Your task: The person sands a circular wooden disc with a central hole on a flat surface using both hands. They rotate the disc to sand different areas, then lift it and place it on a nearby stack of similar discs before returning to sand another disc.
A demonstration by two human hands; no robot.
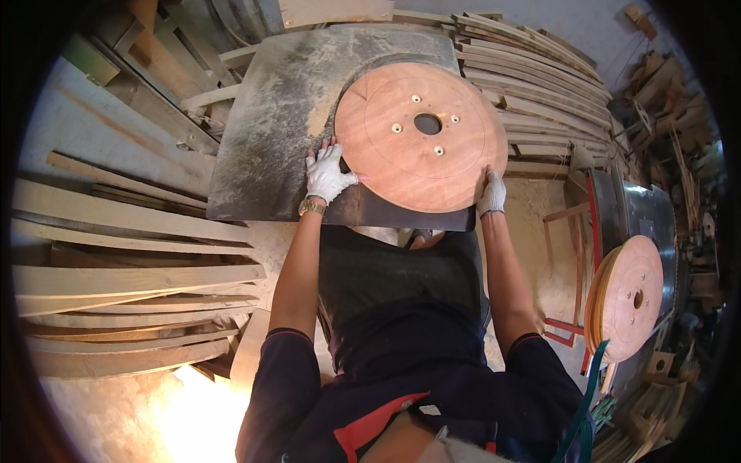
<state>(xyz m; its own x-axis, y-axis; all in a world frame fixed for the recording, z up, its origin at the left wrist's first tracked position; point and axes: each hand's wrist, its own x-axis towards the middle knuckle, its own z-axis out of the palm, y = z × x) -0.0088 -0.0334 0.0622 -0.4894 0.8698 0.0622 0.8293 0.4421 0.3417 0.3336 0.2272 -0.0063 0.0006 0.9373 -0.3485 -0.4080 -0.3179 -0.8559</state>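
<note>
A round plywood disc [417,174] lies flat on a dark, dust-covered machine table [270,147]. It has a large centre hole, several small metal-lined holes around that, and a thin circle marked on its face. My left hand [328,175], in a white fingertip-free glove with a watch at the wrist, rests at the disc's near-left edge with fingers spread. At the near-right edge, my right hand [492,193], gloved the same way, holds the rim, its fingers partly hidden by the disc's edge.
Curved wooden strips [139,285] are stacked along the left, and more strips [532,77] lie at the back right. A stack of similar discs [629,301] stands at right beside a dark surface with a red frame [596,216]. Wood scraps pile up at far right.
</note>
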